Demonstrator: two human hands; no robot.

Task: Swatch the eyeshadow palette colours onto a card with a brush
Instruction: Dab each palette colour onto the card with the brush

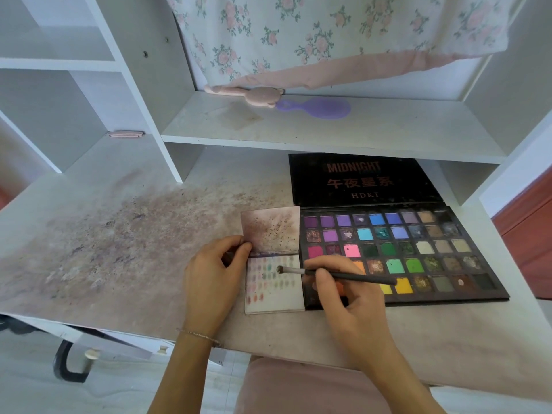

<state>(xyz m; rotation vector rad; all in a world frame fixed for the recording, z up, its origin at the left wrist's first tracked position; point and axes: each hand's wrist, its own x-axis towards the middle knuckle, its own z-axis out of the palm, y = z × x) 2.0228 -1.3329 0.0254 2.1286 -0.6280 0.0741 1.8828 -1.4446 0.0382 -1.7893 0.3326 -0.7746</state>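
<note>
Fingers (321,265) pinch brush (343,275) | right hand (349,297) hides palette (418,255) corner

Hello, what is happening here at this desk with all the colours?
A person is swatching eyeshadow. The right hand holds a thin brush, its tip at the card, which already shows rows of small colour patches. The left hand grips the card's left edge. The open palette lies just right of the card on the stained desk.
</note>
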